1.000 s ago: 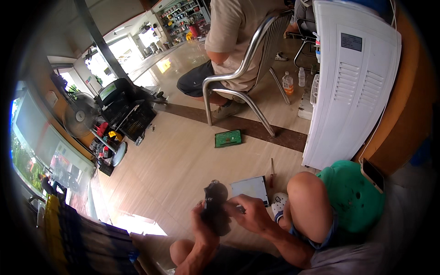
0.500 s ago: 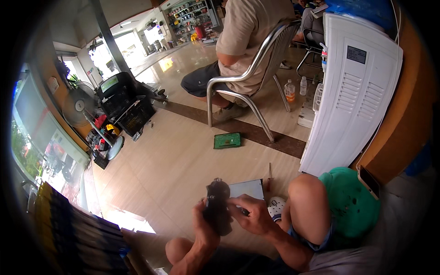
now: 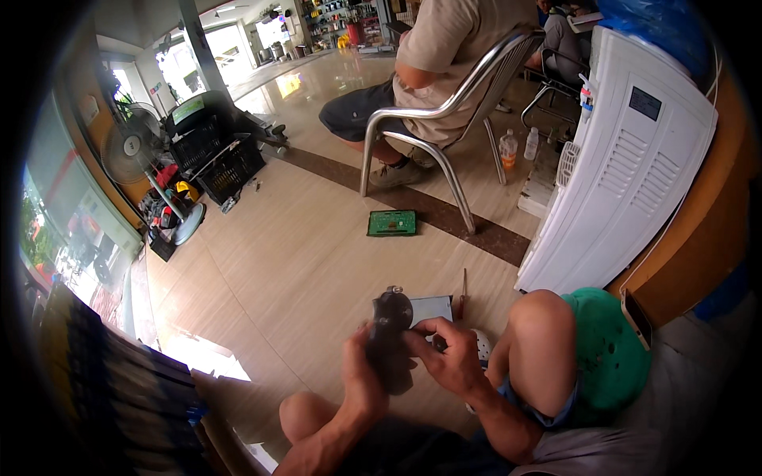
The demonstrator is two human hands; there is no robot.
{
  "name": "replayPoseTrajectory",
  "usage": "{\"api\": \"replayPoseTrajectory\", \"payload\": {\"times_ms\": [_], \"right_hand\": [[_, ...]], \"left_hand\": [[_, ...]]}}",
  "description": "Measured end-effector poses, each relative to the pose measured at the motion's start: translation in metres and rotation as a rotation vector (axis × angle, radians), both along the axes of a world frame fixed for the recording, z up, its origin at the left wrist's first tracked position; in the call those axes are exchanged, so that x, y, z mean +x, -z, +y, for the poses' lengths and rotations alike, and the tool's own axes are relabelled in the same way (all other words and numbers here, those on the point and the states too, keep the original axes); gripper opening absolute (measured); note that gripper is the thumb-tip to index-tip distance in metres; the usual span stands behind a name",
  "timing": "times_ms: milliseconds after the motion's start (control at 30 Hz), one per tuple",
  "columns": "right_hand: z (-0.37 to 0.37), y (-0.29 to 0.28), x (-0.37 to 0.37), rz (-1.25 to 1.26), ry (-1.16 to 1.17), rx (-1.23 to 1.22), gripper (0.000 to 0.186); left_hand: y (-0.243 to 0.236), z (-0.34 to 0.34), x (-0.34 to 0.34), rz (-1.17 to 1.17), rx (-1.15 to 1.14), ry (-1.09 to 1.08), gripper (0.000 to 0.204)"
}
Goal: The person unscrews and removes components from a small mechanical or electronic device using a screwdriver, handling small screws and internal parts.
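Note:
A dark grey, rounded part [image 3: 390,349] with small metal bits at its top end is held upright over the floor, in front of my knees. My left hand [image 3: 363,374] wraps round its left side and lower half; what kind of part it is, I cannot make out. From the right, the thumb and forefinger of my right hand [image 3: 454,361] press against the part's edge. Its fingers are curled, and a small dark thing shows between them, too hidden to name. Beyond the part lies a flat silver-grey panel [image 3: 433,308], with a screwdriver [image 3: 464,295] beside it.
A green circuit board [image 3: 392,223] lies on the floor ahead, near a metal chair [image 3: 444,155] with a seated person. At right stand a white water dispenser [image 3: 627,151] and a green stool [image 3: 611,349] with a phone [image 3: 636,319]. A fan [image 3: 127,155] and black crates [image 3: 226,170] stand left.
The view has shifted slightly. My right thumb and forefinger have moved a little along the dark part's right edge. My left hand keeps its hold on it.

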State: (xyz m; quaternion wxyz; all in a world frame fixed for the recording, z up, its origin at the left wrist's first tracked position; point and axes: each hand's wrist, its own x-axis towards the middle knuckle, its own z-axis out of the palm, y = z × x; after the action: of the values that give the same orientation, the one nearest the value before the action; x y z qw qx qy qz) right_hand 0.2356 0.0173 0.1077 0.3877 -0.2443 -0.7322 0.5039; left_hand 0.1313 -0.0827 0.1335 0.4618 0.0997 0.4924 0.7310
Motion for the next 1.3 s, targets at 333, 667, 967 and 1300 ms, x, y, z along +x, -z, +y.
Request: {"api": "replayPoseTrajectory", "payload": {"times_ms": [333, 667, 967, 1300], "right_hand": [[0.004, 0.011, 0.000, 0.108, -0.049, 0.160, 0.014], [0.013, 0.001, 0.001, 0.118, -0.064, 0.130, 0.015], [0.010, 0.007, -0.003, 0.040, -0.058, 0.037, 0.015], [0.018, 0.014, -0.002, 0.074, -0.121, 0.092, 0.017]], "left_hand": [[0.001, 0.003, 0.001, 0.051, -0.017, -0.024, 0.058], [-0.003, 0.005, -0.002, 0.018, -0.034, 0.014, 0.063], [-0.009, 0.004, -0.001, -0.031, -0.100, -0.036, 0.064], [-0.009, 0.009, -0.004, -0.104, -0.100, -0.018, 0.060]]}}
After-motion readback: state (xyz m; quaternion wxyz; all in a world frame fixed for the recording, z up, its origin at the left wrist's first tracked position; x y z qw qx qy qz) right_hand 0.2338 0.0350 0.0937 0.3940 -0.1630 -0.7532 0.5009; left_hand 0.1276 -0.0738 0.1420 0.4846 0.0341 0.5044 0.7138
